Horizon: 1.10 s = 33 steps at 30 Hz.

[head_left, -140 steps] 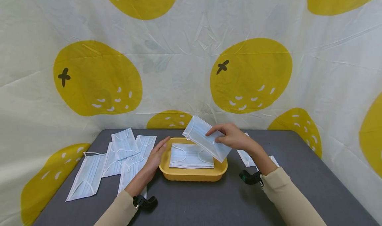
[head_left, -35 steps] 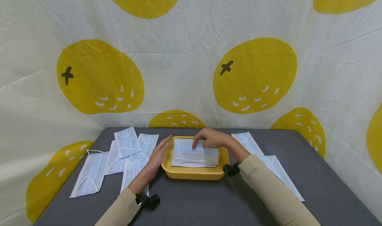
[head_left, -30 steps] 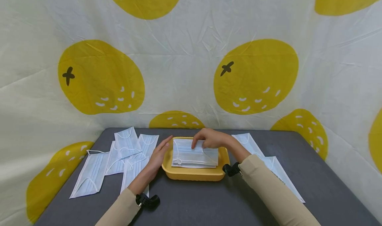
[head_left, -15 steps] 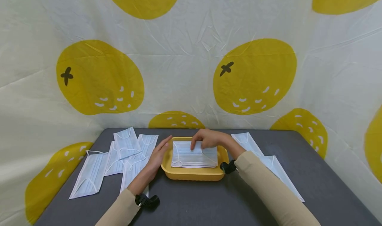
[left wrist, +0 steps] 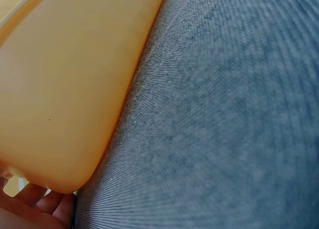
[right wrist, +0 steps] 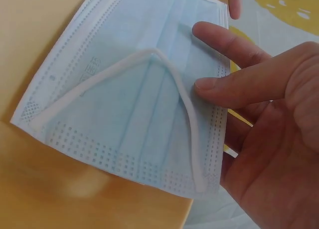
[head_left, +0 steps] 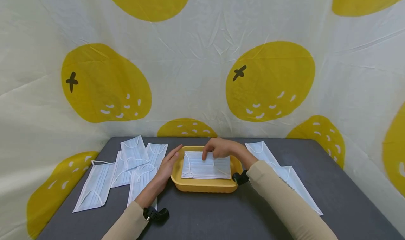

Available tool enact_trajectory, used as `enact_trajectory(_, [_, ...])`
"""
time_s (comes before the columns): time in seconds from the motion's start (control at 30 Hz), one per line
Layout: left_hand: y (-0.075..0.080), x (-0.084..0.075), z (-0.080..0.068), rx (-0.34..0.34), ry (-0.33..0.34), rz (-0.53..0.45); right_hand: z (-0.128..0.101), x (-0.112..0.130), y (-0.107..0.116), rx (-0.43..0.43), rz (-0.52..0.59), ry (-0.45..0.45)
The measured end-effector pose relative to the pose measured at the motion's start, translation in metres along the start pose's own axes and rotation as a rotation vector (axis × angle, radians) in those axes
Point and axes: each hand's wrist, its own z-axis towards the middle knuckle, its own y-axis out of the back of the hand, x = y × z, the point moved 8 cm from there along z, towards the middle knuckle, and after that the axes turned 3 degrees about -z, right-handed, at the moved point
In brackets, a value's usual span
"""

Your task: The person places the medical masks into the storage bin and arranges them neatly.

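Note:
A yellow plastic basket [head_left: 205,187] stands mid-table with pale blue face masks [head_left: 207,169] stacked flat inside. My right hand [head_left: 221,147] reaches in over the far edge of the stack. In the right wrist view, the thumb and index finger of that hand [right wrist: 269,104] lie on the top mask [right wrist: 134,104], its ear loop spread across it. The other fingers pass behind the mask's edge and are partly hidden. My left hand [head_left: 166,166], fingers extended, rests along the basket's left side; in the left wrist view its fingers [left wrist: 47,204] show at the basket's [left wrist: 75,89] corner.
Several loose masks [head_left: 95,187] overlap on the left of the dark grey table [head_left: 202,215]. More masks [head_left: 295,183] lie on the right, partly covered by the right sleeve. A white curtain [head_left: 190,74] with yellow fruit prints hangs behind the table.
The right hand has brought a tilted mask down from above the basket onto the stack. Since then it has shifted slightly toward the near side with the top mask. The left hand stays at the basket.

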Motion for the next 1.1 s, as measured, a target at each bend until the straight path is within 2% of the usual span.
enact_trajectory(0.63, [0.001,-0.001,-0.001,0.011,-0.017,0.005,0.005,-0.001,-0.001,-0.03,-0.05,-0.053])
enact_trajectory(0.87, [0.002,0.0,0.0,0.01,-0.002,-0.001,0.007,0.004,0.001,-0.021,-0.053,-0.027])
enact_trajectory(1.1, [0.001,0.0,0.0,0.015,0.001,-0.006,0.01,0.004,0.0,-0.017,-0.049,-0.041])
